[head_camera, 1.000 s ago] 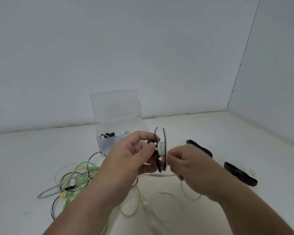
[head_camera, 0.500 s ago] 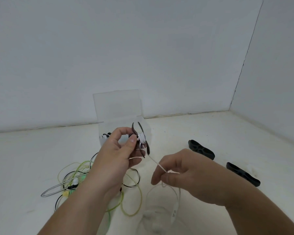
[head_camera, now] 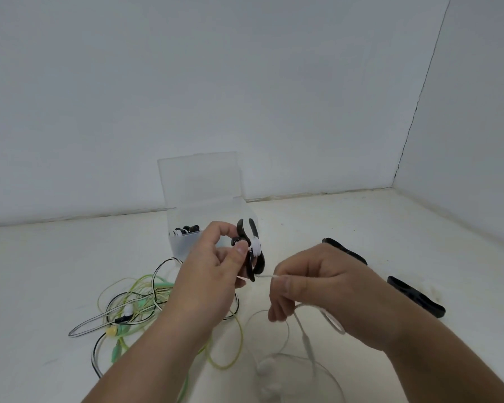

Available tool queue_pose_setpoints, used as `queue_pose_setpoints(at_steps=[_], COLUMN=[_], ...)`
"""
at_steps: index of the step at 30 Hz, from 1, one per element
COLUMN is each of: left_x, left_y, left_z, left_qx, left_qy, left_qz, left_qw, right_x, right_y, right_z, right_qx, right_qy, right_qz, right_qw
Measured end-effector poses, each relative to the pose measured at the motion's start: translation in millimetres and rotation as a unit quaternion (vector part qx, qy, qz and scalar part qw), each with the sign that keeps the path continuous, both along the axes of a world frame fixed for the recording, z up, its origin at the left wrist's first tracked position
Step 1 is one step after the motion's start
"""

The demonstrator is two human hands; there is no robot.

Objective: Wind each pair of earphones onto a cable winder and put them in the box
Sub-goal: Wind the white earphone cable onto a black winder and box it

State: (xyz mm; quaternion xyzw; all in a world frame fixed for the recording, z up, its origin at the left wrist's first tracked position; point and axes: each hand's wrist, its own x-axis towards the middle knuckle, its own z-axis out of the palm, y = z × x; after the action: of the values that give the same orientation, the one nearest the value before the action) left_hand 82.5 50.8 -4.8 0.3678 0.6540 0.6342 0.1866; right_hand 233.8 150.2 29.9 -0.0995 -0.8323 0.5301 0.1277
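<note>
Black winder [head_camera: 259, 264]: held up at the middle of the frame, in front of the box, its two flat flanges on edge and slightly tilted, with a gap between them.
White cable [head_camera: 255, 248]: a few turns are wrapped round the winder's core. One strand runs from the winder's lower end rightward into the right hand. Below that hand, blurred loose loops of it lie at the lower middle of the frame.
Left hand [head_camera: 213, 274]: left of the winder, with thumb and curled fingers [head_camera: 216, 231] clamped on its near flange and the thumb tip pressed beside the white turns.
Right hand [head_camera: 317, 286]: just right of the winder and a little lower, fingers curled, thumb and forefinger pinched together on the white strand.
Box [head_camera: 184, 248]: translucent plastic, on the surface directly behind the left hand.
Lid [head_camera: 200, 178]: stands open against the back wall.
Wound earphones [head_camera: 185, 229]: dark, lying inside the box at its left end.
Loose earphones [head_camera: 134, 301]: a tangle of green, yellow and black-and-white cables on the surface at lower left, partly hidden by the left forearm.
Spare winders: both black, flat on the surface at the right, apart from each other. The upper spare [head_camera: 344, 251] shows just behind the right hand. The lower spare [head_camera: 416, 296] lies further right.
Surface [head_camera: 346, 216]: white, meeting pale walls at the back and right.
</note>
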Motion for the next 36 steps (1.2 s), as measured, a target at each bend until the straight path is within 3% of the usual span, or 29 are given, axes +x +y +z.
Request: queue_pose_setpoints(at_steps=[3,7,10,16,20,24,27,31,36], left_x=[0.3,0.1,2.4,5.9,4.1,-3.9,-7.3,-3.5,1.6], left_y=[-0.1,1.8,2.4,3.2,3.2,1.9,0.8,0.9,1.8], left_z=[0.8,1.6,2.1,1.4,0.1,-2.3,-1.3,-3.5,-3.8], left_qx=[0.005,0.034,0.035,0.016,0.019,0.007,-0.014,-0.067,-0.103], left_qy=[-0.008,-0.121,-0.167,-0.126,-0.121,-0.059,-0.012,0.100,0.150], left_qz=[0.015,0.004,-0.014,-0.039,-0.054,-0.036,-0.037,-0.028,-0.091], left_qw=[1.000,0.992,0.985,0.991,0.991,0.998,0.999,0.992,0.979], right_x=[3.7,5.8,5.9,5.2,6.8,8.4,9.9,6.9,4.6], right_y=[1.2,-5.3,-6.3,-7.1,-3.6,3.8,13.2,11.4,7.5], right_z=[3.6,6.9,6.7,5.1,4.9,7.6,6.6,5.0,4.4], right_qx=[-0.002,-0.013,0.020,0.013,-0.041,-0.114,-0.136,-0.089,0.059], right_qy=[0.010,-0.113,-0.169,-0.154,-0.102,0.059,0.150,0.142,0.102], right_qz=[0.010,0.114,0.132,0.169,0.179,0.043,-0.095,-0.154,-0.251], right_qw=[1.000,0.987,0.976,0.973,0.978,0.991,0.975,0.974,0.961])
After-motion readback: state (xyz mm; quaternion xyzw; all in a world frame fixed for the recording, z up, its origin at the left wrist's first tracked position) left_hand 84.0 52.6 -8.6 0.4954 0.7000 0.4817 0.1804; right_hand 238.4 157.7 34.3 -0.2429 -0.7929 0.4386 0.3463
